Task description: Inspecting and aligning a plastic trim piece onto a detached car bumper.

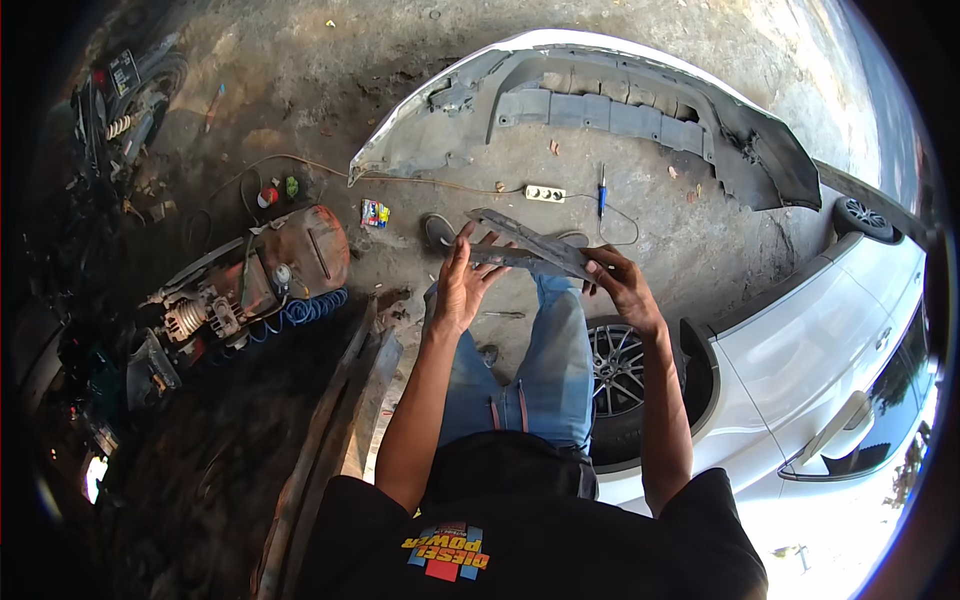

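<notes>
In front of my thighs I hold a long, dark grey, dusty strip of plastic trim (535, 240) that looks angled or split into two arms meeting at the right. My left hand (460, 285) supports its left part, thumb up and fingers spread behind it. At the right end, my right hand (625, 287) pinches the strip between thumb and fingers. Beyond it on the floor lie a white power strip (545, 193) and a blue-handled soldering iron (602, 198) with a dark cord. A large car bumper (630, 122) rests farther off, its grey inner side showing.
A white car (800, 320) stands close on my right, its front wheel (617, 365) beside my leg. To the left are a rusty orange air compressor (320, 250), a coiled blue hose (312, 308) and a small colourful packet (375, 213). An orange cable (420, 181) crosses the floor.
</notes>
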